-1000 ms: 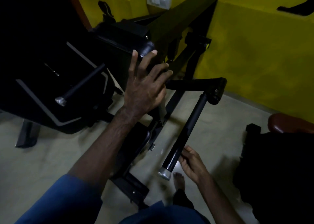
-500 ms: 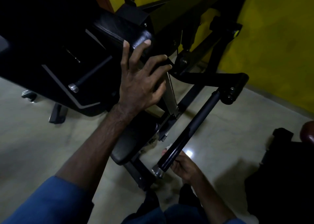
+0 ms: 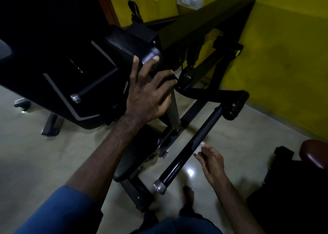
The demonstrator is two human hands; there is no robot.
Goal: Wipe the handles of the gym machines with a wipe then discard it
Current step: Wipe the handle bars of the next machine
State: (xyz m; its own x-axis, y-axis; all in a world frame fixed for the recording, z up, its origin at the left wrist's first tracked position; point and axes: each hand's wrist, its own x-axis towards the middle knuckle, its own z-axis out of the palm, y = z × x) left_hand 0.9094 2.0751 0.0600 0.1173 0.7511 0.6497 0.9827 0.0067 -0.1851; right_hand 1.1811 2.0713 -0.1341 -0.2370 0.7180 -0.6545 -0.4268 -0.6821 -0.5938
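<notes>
black foam handle mid-wipe

the right hand (image 3: 212, 160) pinches a white wipe (image 3: 199, 147) against the near handle (image 3: 190, 145). the left hand (image 3: 148, 93), fingers spread, braces on the pad (image 3: 134, 49). the far handle (image 3: 95, 85) looks untouched; discarding remains.

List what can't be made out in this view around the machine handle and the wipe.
- Wipe: head view shows only a white scrap; the right hand covers the rest.
- Near handle: its far side faces away.
- Left hand: palm contact on the pad is hidden by the hand itself.
- Far handle: lost in shadow.
</notes>
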